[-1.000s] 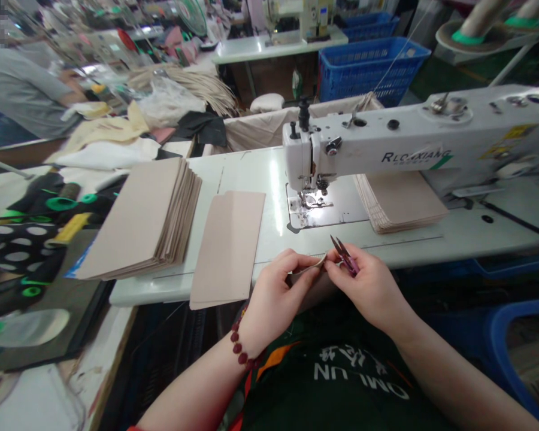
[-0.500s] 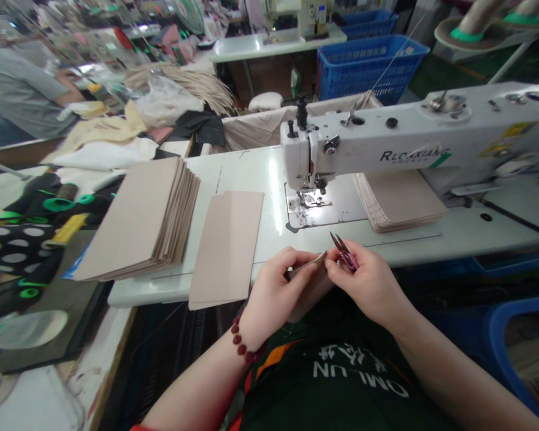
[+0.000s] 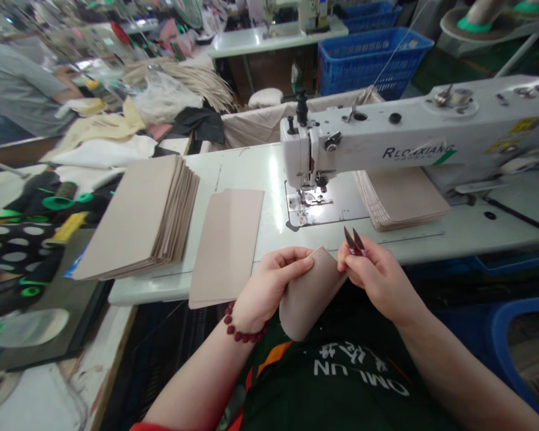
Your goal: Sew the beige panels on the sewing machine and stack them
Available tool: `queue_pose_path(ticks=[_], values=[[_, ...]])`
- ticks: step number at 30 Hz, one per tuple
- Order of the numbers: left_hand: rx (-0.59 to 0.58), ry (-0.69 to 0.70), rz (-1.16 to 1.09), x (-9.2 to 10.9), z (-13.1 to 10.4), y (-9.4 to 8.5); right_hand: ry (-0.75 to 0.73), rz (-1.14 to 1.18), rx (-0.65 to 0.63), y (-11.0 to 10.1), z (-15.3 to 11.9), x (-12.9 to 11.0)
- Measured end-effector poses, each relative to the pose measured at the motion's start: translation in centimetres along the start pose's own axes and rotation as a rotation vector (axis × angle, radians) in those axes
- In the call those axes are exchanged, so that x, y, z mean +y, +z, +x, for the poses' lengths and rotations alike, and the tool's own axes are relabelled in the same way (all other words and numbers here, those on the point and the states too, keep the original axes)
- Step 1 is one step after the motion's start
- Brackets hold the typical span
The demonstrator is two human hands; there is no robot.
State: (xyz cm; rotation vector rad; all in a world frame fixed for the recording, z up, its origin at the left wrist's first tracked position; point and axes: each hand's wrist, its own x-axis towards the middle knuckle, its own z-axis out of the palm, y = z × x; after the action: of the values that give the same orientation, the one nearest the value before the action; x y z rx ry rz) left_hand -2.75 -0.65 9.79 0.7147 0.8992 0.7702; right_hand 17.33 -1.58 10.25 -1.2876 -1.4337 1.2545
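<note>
In front of my apron, my left hand (image 3: 282, 278) pinches a beige panel (image 3: 308, 293) near its upper edge. The panel bends downward in a curve, with a small dark mark by the thumb. My right hand (image 3: 371, 266) is closed around a pair of thread snips (image 3: 354, 242), blades pointing up and apart. Its fingertips are at the panel's right corner; whether they grip it too I cannot tell. To the left, more beige panels (image 3: 229, 245) lie flat, slightly overhanging the table edge.
A sewing machine (image 3: 363, 140) stands on the pale table (image 3: 233, 164), its needle area beyond my hands. A tall stack of beige panels (image 3: 130, 218) is at left, another stack (image 3: 408, 197) under the machine arm. Blue crates (image 3: 368, 60) stand behind. A person (image 3: 22, 90) sits at far left.
The panel has turned so its broad face shows, hanging lower. My right hand has shifted right with the snips, whose blades now point more upright.
</note>
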Motion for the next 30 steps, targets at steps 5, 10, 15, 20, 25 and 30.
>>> queue_pose_path(ticks=[5,10,15,20,25,30], values=[[0.001,-0.003,-0.022,0.0,0.0,0.0,-0.001,-0.074,0.070,-0.3,-0.1,0.1],[-0.011,-0.020,-0.038,0.2,-0.1,0.0,0.038,-0.182,0.002,-0.3,-0.5,0.0],[-0.006,-0.036,-0.028,0.3,-0.2,0.1,0.015,-0.217,0.009,-0.1,-0.8,-0.1],[-0.015,-0.050,-0.047,0.0,-0.1,0.2,0.023,-0.218,-0.006,-0.4,-0.8,0.1],[0.200,0.193,0.170,3.2,-2.4,-2.9,-0.026,-0.233,-0.262,-1.4,-0.4,0.7],[0.573,0.605,0.652,9.2,-7.0,-6.3,-0.087,-0.192,-0.566,1.3,0.6,0.6]])
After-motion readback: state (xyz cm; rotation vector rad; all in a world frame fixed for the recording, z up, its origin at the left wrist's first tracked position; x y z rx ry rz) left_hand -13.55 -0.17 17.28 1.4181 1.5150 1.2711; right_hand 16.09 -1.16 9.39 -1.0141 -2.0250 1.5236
